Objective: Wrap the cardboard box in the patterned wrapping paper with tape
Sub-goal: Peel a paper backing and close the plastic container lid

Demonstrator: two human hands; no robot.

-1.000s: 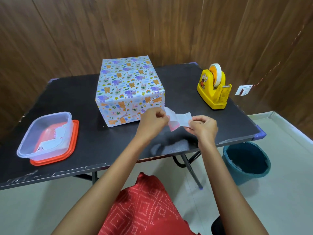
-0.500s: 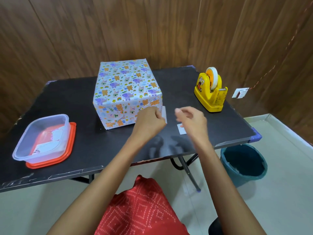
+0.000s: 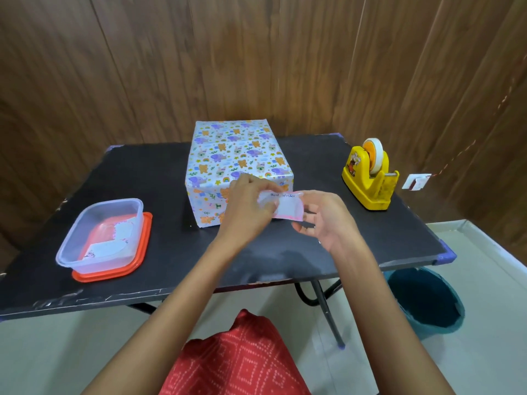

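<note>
My left hand [image 3: 248, 203] and right hand [image 3: 322, 220], apart half a second ago, have come together and now hold a small pink-edged card [image 3: 286, 205], handwriting up, just before the wrapped box [image 3: 236, 155].

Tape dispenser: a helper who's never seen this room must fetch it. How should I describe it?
Find the black table by the wood-panelled wall. Toward its far right corner, right of the wrapped box, stands the tape dispenser. It alone is bright yellow, with a tape roll upright on top.
</note>
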